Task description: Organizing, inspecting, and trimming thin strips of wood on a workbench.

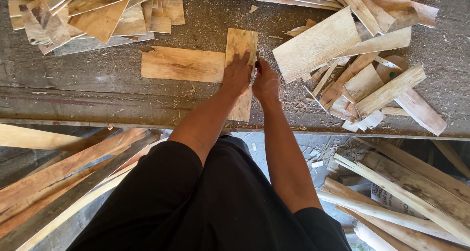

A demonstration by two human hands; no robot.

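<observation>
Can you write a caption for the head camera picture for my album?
Left hand presses a thin wood sheet flat on the workbench while the right hand works a small tool along its edge.

You are working in bright, even daylight — the pale wood offcuts (318, 45) at upper right catch it hardest and sit close to glare, though their grain stays readable. Shadows are soft: a faint one lies just beside your hands (252, 77) on the counter (98, 94), and a deeper band runs under the counter's front edge. Below that edge the light drops off — your black clothing (210, 207) reads as a near-featureless dark mass. Focus holds sharp across the counter top. The wide lens bends straight lines slightly toward the frame's edges, and the lower corners look a little softer.
</observation>
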